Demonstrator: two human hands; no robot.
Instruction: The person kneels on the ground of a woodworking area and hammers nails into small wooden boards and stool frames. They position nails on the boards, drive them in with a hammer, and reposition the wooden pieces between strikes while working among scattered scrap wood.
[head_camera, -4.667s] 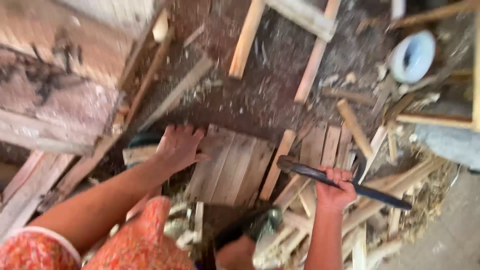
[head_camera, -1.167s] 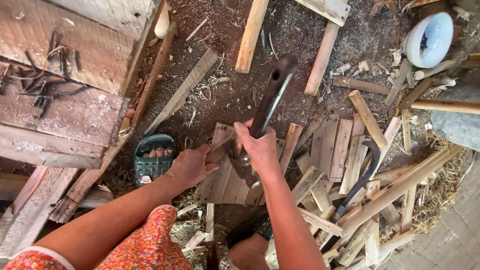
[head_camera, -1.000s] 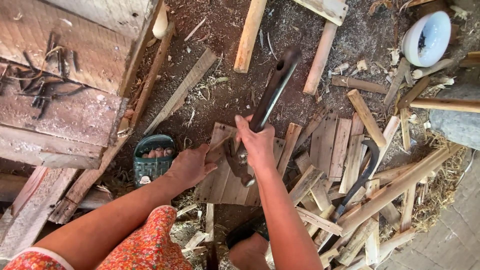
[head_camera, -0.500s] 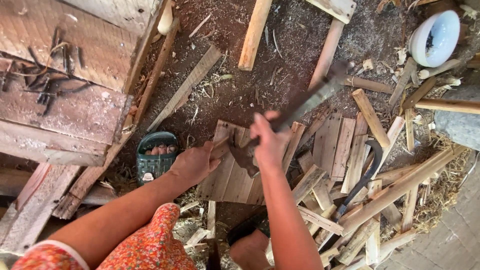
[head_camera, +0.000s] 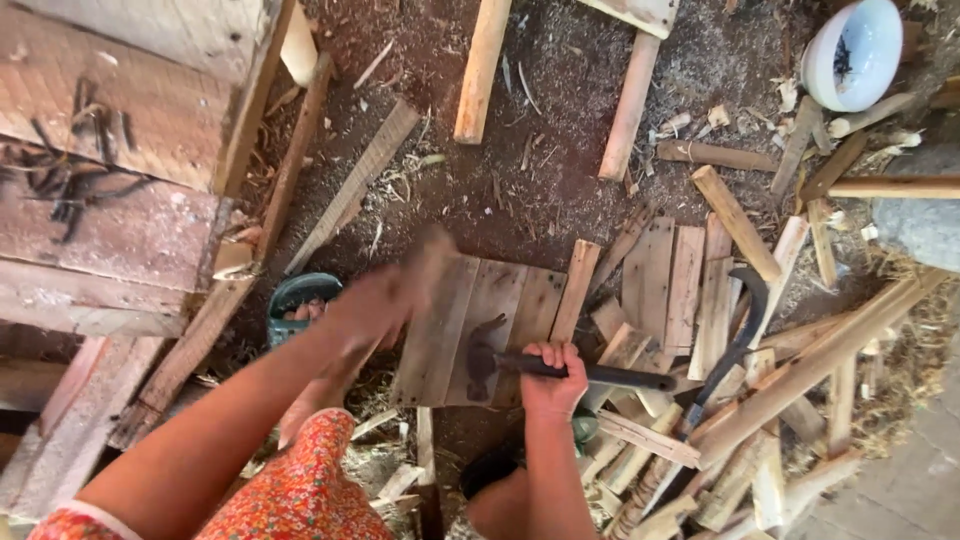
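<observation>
Where the weathered plank platform (head_camera: 110, 230) ends at the far left, a small green tin (head_camera: 300, 300) sits on the dirt just beside the left hand (head_camera: 385, 300). That hand is motion-blurred at the near-left edge of the small board panel (head_camera: 490, 320); whether its fingers are spread or closed cannot be determined. The right hand (head_camera: 550, 375) is clenched around the black handle of the hammer (head_camera: 560, 365), whose head rests on the panel. Further right, a curved sickle (head_camera: 735, 340) lies among loose slats, and a white bowl (head_camera: 850, 55) sits at upper right.
</observation>
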